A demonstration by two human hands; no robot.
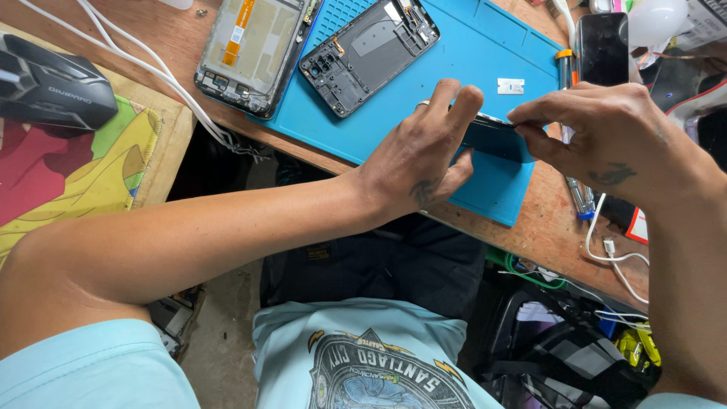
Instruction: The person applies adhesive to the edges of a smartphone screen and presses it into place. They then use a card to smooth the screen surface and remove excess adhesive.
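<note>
**Dark flat panel pinched between both hands over the blue mat**

Head view: the thin, dark, flat rectangular panel [496, 140] is held just above the near corner of the blue silicone work mat [485, 45], its long axis running roughly left to right between the two hands. The left hand [424, 155] closes on its left end, index and middle fingers [454, 98] lying over the top edge and the thumb tucked underneath. The right hand [606, 140] meets it from the right, its fingers narrowed to a pinch on the upper right edge. Both hands touch the panel; neither is nearer than the other.

Farther back on the mat lie a black plastic phone mid-frame [369, 53] and, partly off its left edge, a silver-backed phone screen assembly with an orange ribbon [250, 49]. All rest on the brown wooden bench [545, 227].
</note>
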